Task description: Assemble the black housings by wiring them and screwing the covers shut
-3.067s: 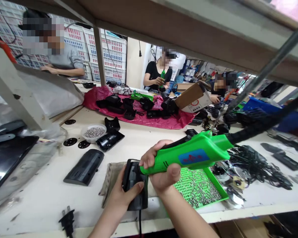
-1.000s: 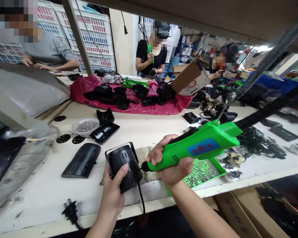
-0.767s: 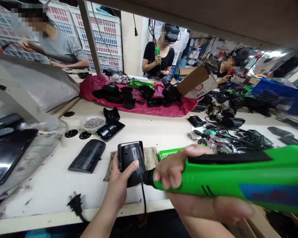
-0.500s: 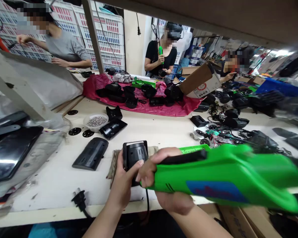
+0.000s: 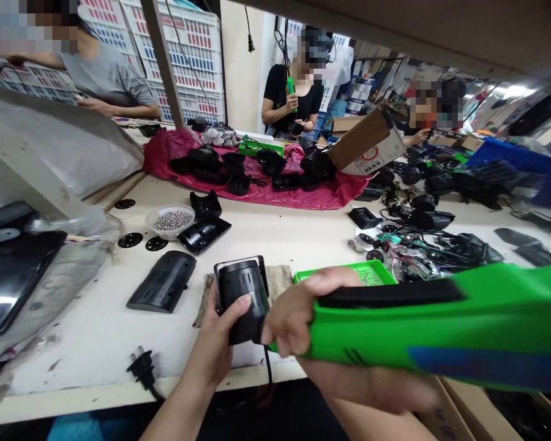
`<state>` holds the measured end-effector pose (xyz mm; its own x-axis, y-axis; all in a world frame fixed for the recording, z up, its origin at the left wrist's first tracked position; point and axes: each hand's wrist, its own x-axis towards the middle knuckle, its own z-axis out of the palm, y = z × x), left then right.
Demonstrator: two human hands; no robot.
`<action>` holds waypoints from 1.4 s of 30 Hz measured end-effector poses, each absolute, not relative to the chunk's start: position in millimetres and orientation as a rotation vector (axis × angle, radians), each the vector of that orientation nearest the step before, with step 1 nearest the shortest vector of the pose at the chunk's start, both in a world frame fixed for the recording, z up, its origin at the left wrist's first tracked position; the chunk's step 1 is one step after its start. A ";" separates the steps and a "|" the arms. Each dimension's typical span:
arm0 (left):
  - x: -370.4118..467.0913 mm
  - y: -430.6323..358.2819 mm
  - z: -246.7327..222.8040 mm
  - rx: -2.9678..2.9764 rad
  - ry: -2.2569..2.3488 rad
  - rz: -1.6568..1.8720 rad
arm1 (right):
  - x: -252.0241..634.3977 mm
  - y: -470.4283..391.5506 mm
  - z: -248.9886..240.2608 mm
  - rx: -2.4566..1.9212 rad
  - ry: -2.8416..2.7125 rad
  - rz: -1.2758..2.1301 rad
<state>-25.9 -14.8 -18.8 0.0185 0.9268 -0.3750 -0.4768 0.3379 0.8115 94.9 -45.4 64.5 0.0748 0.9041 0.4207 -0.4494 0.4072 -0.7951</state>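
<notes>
My left hand [image 5: 220,331] is closed round a black plastic housing [image 5: 247,294], its thumb on the front face. A thin black frame stands round the housing's upper end, and a black cord hangs below it. My right hand [image 5: 312,324] is wrapped round the narrow end of a bright green tool [image 5: 395,318] with a black strip, which points off to the right and is partly blurred. The tool's narrow end is close to the housing's right side; whether they touch is unclear. Behind my right hand lies a green tray [image 5: 381,271] of small metal parts.
A curved black shell [image 5: 163,280], a bowl of screws [image 5: 171,222] and a power plug [image 5: 142,367] lie at the left. Pink plastic [image 5: 340,195] with black parts lies farther back. Wires and boards [image 5: 408,251] are piled at the right. Across the table are several people.
The green tool has moved right in my right hand, showing more of the green tray. My left hand and the housing are slightly farther left, with the black frame tilted away from the housing.
</notes>
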 end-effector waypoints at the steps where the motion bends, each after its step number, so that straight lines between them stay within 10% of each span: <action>1: -27.8 -15.0 -21.1 0.543 1.042 1.179 | 99.3 -47.6 67.3 -0.528 -1.038 1.035; 24: -40.8 -13.0 -38.8 0.406 1.092 1.153 | 120.6 -28.6 55.7 -0.320 -0.942 0.875; 35: -22.9 -15.1 3.6 -0.071 0.972 1.310 | 132.3 -24.5 41.6 -1.081 -1.283 0.191; 42: -14.2 -14.6 -6.2 -0.097 0.841 1.230 | 96.5 -35.1 -1.1 -1.616 -1.716 0.912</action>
<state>-14.2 -14.6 -6.2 0.0817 0.7875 -0.6109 -0.8549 0.3705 0.3633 96.5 -35.1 -1.1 -0.0739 0.9969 -0.0281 0.5809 0.0201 -0.8137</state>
